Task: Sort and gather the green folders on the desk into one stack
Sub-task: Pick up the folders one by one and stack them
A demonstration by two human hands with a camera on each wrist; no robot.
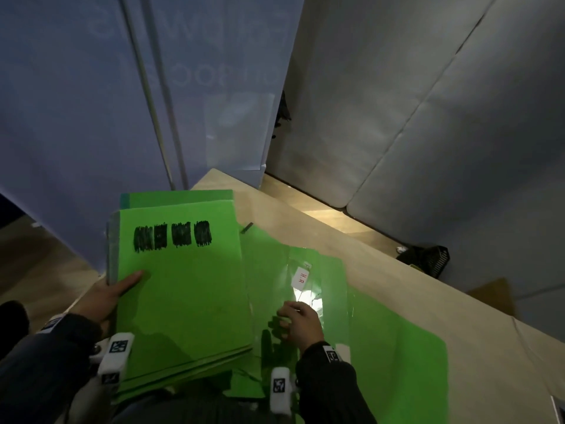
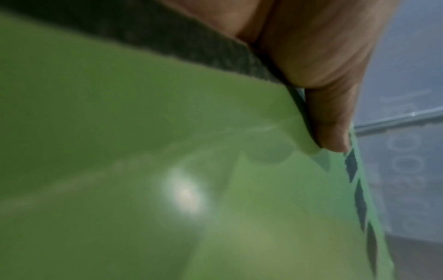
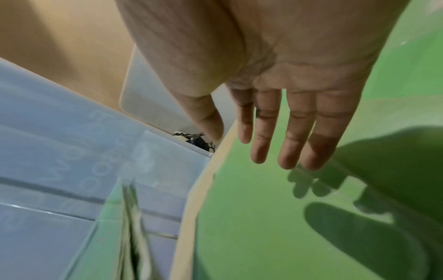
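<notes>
The left hand (image 1: 102,298) holds a stack of flat green paper folders (image 1: 183,289) by its left edge. The thumb lies on top of the stack and the other fingers are under it, so they grip the stack. In the left wrist view the thumb (image 2: 330,121) presses down on the green cover, close to the edge. The top folder has four black scribbled blocks (image 1: 172,235) near its far end. The stack is a bit messy, with some folders poking out at the far end and at the near end. It is held at the left side of the light wooden desk (image 1: 382,270), and its near end sticks out past the desk edge toward the person.

The right hand (image 1: 301,322) is over the loose green folders (image 1: 397,347) that lie spread out on the desk, just beside the stack. In the right wrist view its fingers (image 3: 297,132) are straight and a little apart, and they hold nothing. The shadow of the hand falls on the green sheet under it. I cannot tell if the fingertips touch the sheet.

One loose folder is shiny clear green plastic with a small white label (image 1: 301,278) that has red letters on it. A bright spot of light shines on it near the right hand.

A small black thing (image 1: 425,260) sits past the far edge of the desk. Grey-blue wall panels (image 1: 76,102) stand behind the desk.
</notes>
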